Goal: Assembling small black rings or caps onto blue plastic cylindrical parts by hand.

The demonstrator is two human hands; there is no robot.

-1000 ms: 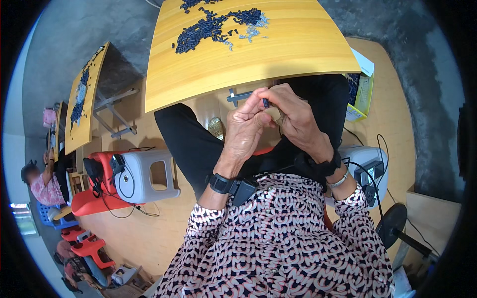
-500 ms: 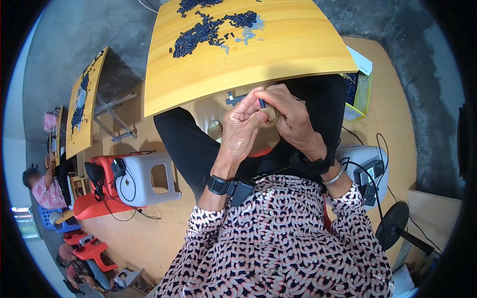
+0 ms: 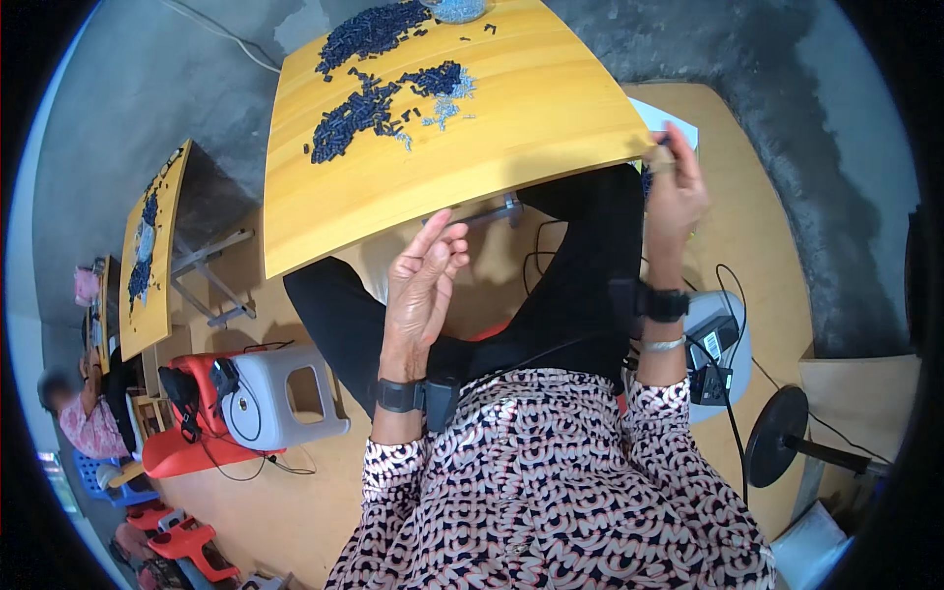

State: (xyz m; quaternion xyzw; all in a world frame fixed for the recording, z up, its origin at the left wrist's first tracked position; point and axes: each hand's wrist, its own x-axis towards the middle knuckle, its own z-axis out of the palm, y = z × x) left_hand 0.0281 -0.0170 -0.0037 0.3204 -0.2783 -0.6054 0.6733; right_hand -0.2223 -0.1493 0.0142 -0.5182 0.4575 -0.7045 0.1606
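Note:
Out at the table's right corner is my right hand [image 3: 677, 192], slightly blurred, its fingertips pinched on a small dark cylindrical piece [image 3: 664, 141]. Below the front edge of the yellow table [image 3: 511, 128], over my lap, my left hand [image 3: 421, 290] is loosely open with the index finger stretched out and nothing visible in it. On the tabletop lie a heap of dark blue cylindrical pieces [image 3: 349, 120], another heap of them [image 3: 372, 37] farther back, and a scatter of small silvery pieces [image 3: 447, 111].
A clear container of silvery pieces [image 3: 458, 8] stands at the table's far edge. Beyond my right hand is a box [image 3: 678, 116], mostly hidden. Grey stools [image 3: 285, 393] with devices and cables flank me; a black round stand [image 3: 777, 438] is at right. Someone sits far left.
My hands have parted. The right one has swung out to the right with the small dark piece; the left has dropped slightly left and loosened. The view has shifted, showing more of the table's far side.

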